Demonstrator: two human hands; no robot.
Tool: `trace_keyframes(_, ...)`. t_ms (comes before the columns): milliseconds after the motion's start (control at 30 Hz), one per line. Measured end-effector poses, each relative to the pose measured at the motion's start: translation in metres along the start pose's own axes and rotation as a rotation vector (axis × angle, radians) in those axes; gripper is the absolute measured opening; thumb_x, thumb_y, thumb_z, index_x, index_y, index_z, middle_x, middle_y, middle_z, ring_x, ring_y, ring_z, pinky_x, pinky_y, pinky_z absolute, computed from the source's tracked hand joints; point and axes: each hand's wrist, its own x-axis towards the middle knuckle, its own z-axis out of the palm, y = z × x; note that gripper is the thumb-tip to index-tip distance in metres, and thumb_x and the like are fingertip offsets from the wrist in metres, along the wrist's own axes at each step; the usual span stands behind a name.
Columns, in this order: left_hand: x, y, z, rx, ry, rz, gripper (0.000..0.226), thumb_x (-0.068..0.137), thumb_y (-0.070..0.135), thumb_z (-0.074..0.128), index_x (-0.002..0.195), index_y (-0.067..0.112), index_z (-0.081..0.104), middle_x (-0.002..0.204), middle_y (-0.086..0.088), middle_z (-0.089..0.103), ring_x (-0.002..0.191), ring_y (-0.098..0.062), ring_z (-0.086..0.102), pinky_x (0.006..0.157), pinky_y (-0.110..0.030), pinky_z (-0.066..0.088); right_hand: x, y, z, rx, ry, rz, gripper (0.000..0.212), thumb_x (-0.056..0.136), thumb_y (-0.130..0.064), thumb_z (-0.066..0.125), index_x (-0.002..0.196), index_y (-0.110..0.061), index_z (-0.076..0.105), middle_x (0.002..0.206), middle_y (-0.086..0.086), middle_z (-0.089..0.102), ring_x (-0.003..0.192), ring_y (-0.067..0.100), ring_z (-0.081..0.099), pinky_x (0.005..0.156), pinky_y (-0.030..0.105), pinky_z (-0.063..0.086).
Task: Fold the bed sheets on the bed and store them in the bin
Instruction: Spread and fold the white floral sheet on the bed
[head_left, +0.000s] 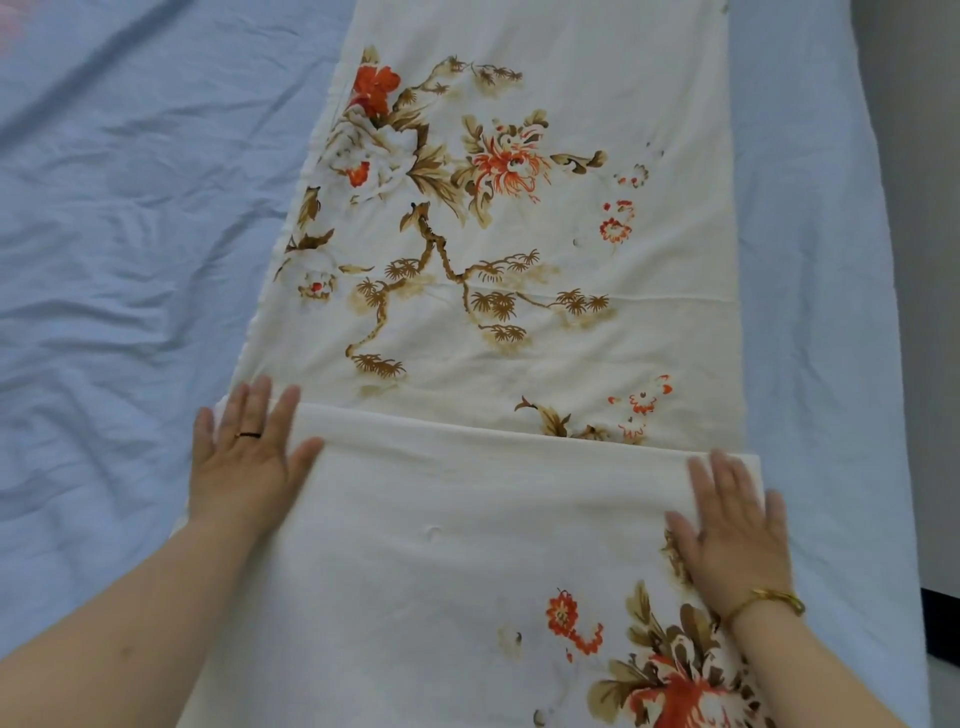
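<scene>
My left grip (249, 457) flat, fingers straight, on folded floral sheet (467, 519) edge at 9 o'clock; right grip (732, 530) flat at 3 (blurred). Blue bed (130, 208) beneath.

Matt cloth before us
We see the floral sheet (519, 338) as smooth matt cloth, the blue bed cover (130, 234) as creased cloth, the bracelet (774, 603) as shiny gold-coloured metal.

Left hand (249, 457) and right hand (732, 525) flat on folded floral bed sheet (467, 545) atop blue bed (130, 234).
</scene>
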Motion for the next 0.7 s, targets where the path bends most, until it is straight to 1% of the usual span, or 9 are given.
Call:
trace_keyframes(67, -0.007, -0.006, -0.003, -0.048, -0.046, -0.127, 0.061, 0.096, 0.047, 0.028, 0.149, 0.025, 0.008, 0.158, -0.004, -0.001, 0.145, -0.019, -0.005, 0.109, -0.027, -0.023, -0.018, 0.013, -0.01, 0.094, -0.161, 0.171, 0.094, 0.063, -0.06, -0.019, 0.148, -0.021, -0.002, 0.157, 0.001, -0.006, 0.144, 0.016, -0.008, 0.11, 0.029, -0.018)
trace_keyframes(100, -0.012, -0.007, -0.005, -0.094, -0.063, -0.184, 0.061, 0.096, 0.043, 0.031, 0.149, 0.024, 0.008, 0.158, -0.006, 0.0, 0.145, -0.02, -0.003, 0.114, -0.032, -0.011, -0.027, 0.012, -0.01, 0.132, -0.18, 0.246, 0.087, 0.071, -0.061, -0.014, 0.147, -0.02, -0.005, 0.157, 0.002, -0.008, 0.145, 0.017, -0.009, 0.113, 0.031, -0.013)
trace_keyframes(200, -0.043, -0.013, -0.006, -0.226, -0.064, -0.305, 0.062, 0.096, 0.035, 0.039, 0.149, 0.015, 0.013, 0.157, -0.012, 0.008, 0.145, -0.024, 0.004, 0.114, -0.037, 0.002, -0.062, -0.005, -0.007, 0.189, -0.242, 0.391, 0.058, 0.098, -0.043, 0.011, 0.148, -0.018, -0.006, 0.157, 0.005, -0.008, 0.145, 0.019, -0.008, 0.117, 0.035, -0.004)
trace_keyframes(300, -0.09, -0.023, 0.007, -0.312, -0.044, -0.349, 0.064, 0.094, 0.039, 0.042, 0.146, 0.006, 0.024, 0.153, -0.019, 0.018, 0.143, -0.033, 0.014, 0.113, -0.043, 0.008, -0.108, -0.018, 0.011, 0.282, -0.236, 0.461, 0.058, 0.098, -0.039, 0.016, 0.148, -0.018, -0.007, 0.157, 0.003, -0.01, 0.145, 0.019, -0.006, 0.117, 0.036, -0.001)
trace_keyframes(400, -0.136, -0.031, 0.014, -0.385, -0.08, -0.39, 0.083, 0.072, 0.046, 0.032, 0.144, 0.003, 0.028, 0.151, -0.022, 0.022, 0.14, -0.037, 0.019, 0.113, -0.045, 0.014, -0.154, -0.02, 0.026, 0.298, -0.284, 0.514, 0.061, 0.098, -0.04, 0.019, 0.147, -0.015, -0.009, 0.157, 0.004, -0.01, 0.145, 0.02, -0.005, 0.117, 0.034, 0.002)
trace_keyframes(500, -0.169, -0.031, 0.008, -0.54, -0.073, -0.547, 0.092, 0.064, 0.046, 0.037, 0.143, -0.001, 0.027, 0.15, -0.025, 0.024, 0.139, -0.038, 0.022, 0.112, -0.045, 0.017, -0.19, -0.03, 0.032, 0.664, -0.022, 0.727, 0.065, 0.092, -0.029, 0.049, 0.145, -0.004, 0.021, 0.152, 0.019, 0.02, 0.14, 0.032, 0.019, 0.115, 0.038, 0.014)
trace_keyframes(600, -0.2, -0.01, -0.001, -0.81, 0.055, -0.828, 0.086, 0.069, 0.04, 0.061, 0.135, -0.008, 0.035, 0.142, -0.032, 0.031, 0.134, -0.041, 0.027, 0.111, -0.044, 0.021, -0.202, -0.061, 0.02, 1.163, 0.3, 1.15, 0.06, 0.081, -0.023, 0.061, 0.129, 0.006, 0.04, 0.134, 0.025, 0.043, 0.122, 0.039, 0.044, 0.101, 0.043, 0.035)
trace_keyframes(667, -0.217, 0.01, -0.005, -0.985, 0.102, -1.12, 0.072, 0.079, 0.026, 0.071, 0.134, -0.005, 0.036, 0.142, -0.028, 0.032, 0.132, -0.039, 0.031, 0.111, -0.041, 0.023, -0.205, -0.086, 0.011, 1.429, 0.295, 1.448, 0.053, 0.088, -0.015, 0.058, 0.132, 0.006, 0.037, 0.129, 0.023, 0.048, 0.115, 0.036, 0.05, 0.098, 0.041, 0.039)
trace_keyframes(700, -0.221, 0.017, -0.007, -1.047, 0.073, -1.236, 0.066, 0.081, 0.025, 0.07, 0.131, -0.003, 0.038, 0.141, -0.027, 0.034, 0.129, -0.039, 0.035, 0.109, -0.041, 0.027, -0.204, -0.096, 0.009, 1.525, 0.234, 1.504, 0.046, 0.09, -0.017, 0.056, 0.126, 0.008, 0.043, 0.115, 0.023, 0.055, 0.103, 0.035, 0.055, 0.094, 0.04, 0.042)
